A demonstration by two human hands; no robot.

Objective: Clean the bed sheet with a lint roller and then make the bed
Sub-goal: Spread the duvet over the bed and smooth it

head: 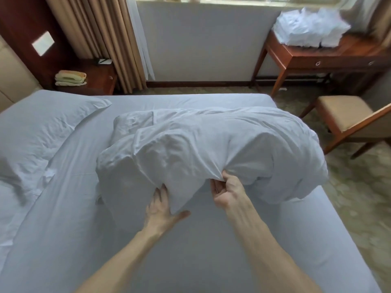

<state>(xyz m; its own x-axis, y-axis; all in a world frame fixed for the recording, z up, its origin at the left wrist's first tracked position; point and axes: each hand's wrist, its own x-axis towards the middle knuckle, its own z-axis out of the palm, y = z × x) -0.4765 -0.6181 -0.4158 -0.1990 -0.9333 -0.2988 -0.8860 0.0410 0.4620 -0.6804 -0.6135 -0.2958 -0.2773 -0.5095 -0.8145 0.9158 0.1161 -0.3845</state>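
A bunched white duvet (211,149) is lifted over the middle of the bed, above the smooth pale bed sheet (190,250). My right hand (228,193) is clenched on a fold along the duvet's lower edge. My left hand (163,210) presses against a hanging corner of the same duvet, thumb under it and fingers spread along the cloth. A white pillow (38,132) lies at the head of the bed on the left. No lint roller shows in this view.
A dark wooden nightstand (99,81) with a telephone (70,78) stands beyond the bed at the left. A wooden desk (317,58) carries white bags (311,28) at the back right. A cushioned chair (349,121) sits close to the bed's right side.
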